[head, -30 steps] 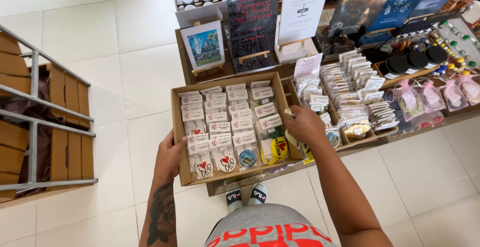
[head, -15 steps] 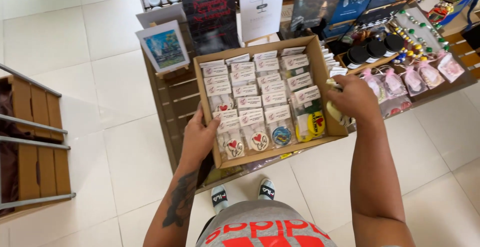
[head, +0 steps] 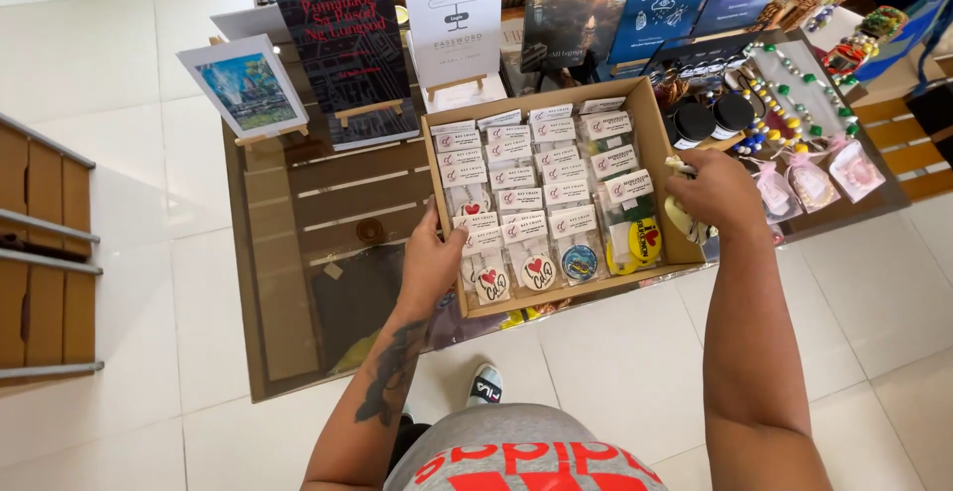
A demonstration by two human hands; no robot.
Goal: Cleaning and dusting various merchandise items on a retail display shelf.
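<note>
I hold a shallow cardboard box (head: 657, 124) by both sides, above a glass-topped display table (head: 288, 282). Rows of small packaged key chains (head: 536, 188) with white cards and round colourful charms fill it. My left hand (head: 432, 265) grips the box's left wall near the front corner. My right hand (head: 717, 193) grips the right wall, fingers curled over the rim. The box covers more packaged items on the table.
Books and cards on small easels (head: 347, 49) stand at the back of the table, with a framed picture (head: 243, 84) at the left. Black round tins (head: 710, 119), bead necklaces and pink pouches (head: 814, 178) lie at the right. A wooden slatted rack (head: 40, 243) stands at the left on the white tiled floor.
The box has moved to the right and away from me, held in both hands, and now sits over where the packaged items lay.
</note>
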